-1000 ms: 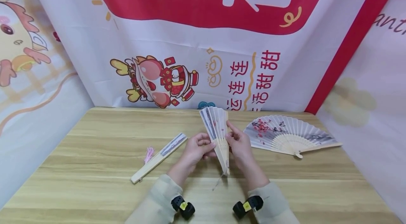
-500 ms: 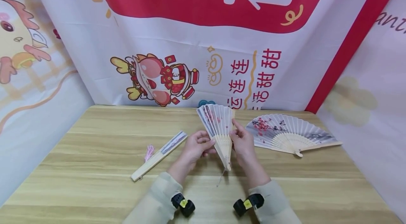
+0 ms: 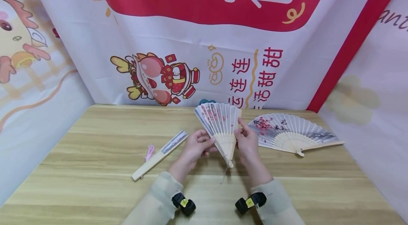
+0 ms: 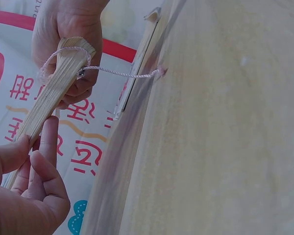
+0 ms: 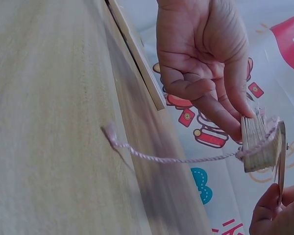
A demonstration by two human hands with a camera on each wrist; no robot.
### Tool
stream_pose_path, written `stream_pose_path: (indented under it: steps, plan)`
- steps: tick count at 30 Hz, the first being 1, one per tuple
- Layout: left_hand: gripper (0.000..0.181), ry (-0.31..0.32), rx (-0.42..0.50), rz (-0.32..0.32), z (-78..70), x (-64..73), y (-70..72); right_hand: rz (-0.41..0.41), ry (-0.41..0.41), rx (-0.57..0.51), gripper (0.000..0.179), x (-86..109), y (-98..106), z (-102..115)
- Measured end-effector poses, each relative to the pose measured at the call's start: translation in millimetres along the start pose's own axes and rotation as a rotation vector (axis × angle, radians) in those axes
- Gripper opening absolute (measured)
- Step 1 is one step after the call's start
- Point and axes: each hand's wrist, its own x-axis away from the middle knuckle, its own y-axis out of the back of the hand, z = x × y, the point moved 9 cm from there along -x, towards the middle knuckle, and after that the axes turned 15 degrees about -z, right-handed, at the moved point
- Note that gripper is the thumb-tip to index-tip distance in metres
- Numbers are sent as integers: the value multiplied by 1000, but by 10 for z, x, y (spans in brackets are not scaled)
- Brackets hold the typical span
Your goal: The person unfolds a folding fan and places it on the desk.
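Note:
A partly spread folding fan point(image 3: 220, 120) stands raised above the table between my two hands, its white pleats printed with pink blossoms. My left hand point(image 3: 198, 147) pinches the left edge of its ribs between thumb and fingers. On the other edge, my right hand point(image 3: 248, 142) grips the outer guard stick with thumb and fingers. The pivot end points down toward me, and a pink cord point(image 5: 171, 160) hangs from it. In the left wrist view the wooden ribs point(image 4: 54, 93) run from my left fingers up to the pivot.
Flat on the table point(image 3: 95, 154) at left lies a folded fan point(image 3: 160, 156) with a pink tassel point(image 3: 149, 152). A fully spread fan point(image 3: 294, 134) lies at the back right. Behind the table's far edge hangs a printed cloth point(image 3: 178, 37).
The fan between my hands has spread wider, showing more blossoms. My right hand has moved slightly right with its guard stick; the left hand has barely moved.

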Motion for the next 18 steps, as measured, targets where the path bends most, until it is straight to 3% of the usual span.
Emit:
stream_pose_path:
  steps: [18]
  plan:
    - [26, 20, 16, -14, -8, -16, 14, -135, 20, -3, 55, -113, 182, 66]
